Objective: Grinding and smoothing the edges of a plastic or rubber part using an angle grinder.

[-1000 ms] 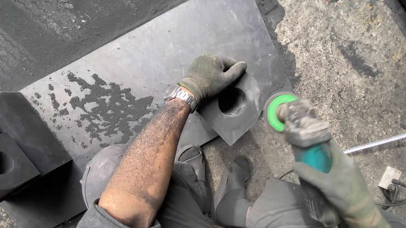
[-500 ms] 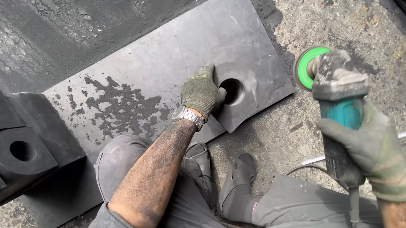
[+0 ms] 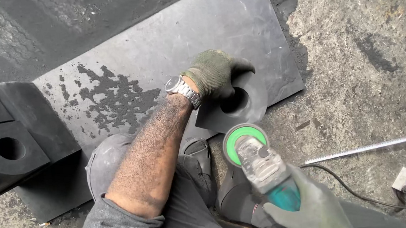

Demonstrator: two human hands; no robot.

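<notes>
Left hand (image 3: 213, 73), in a grubby green work glove, is stretched out from a bare forearm dusted with black specks, with a metal wristwatch (image 3: 183, 90) at the wrist. The palm is pressed down flat on a small black rubber block (image 3: 234, 105) that has a round hole through it, fingers spread and curled over its top edge, thumb pointing off to the right. So it's pinning the piece rather than lifting it. That block sits at the near right corner of a big black rubber sheet (image 3: 167, 39) lying on the floor.

Right hand (image 3: 314, 209), also gloved, is wrapped tight around the teal body of an angle grinder (image 3: 264, 167), low in the shot. The grinder's green disc guard (image 3: 244, 139) hangs just short of the block's near edge; can't tell if the disc actually touches anything. Its cord trails right to a white plug box (image 3: 404, 178).

The sheet has a patch of black crumbs (image 3: 113, 100) on its left half. More thick black blocks with holes (image 3: 5, 146) are stacked at the sheet's left edge. Everything else is rough stained concrete floor (image 3: 365, 65), with a steel ruler (image 3: 372, 147) lying on it to the right. The person's grey trousers and dark shoes fill the bottom.
</notes>
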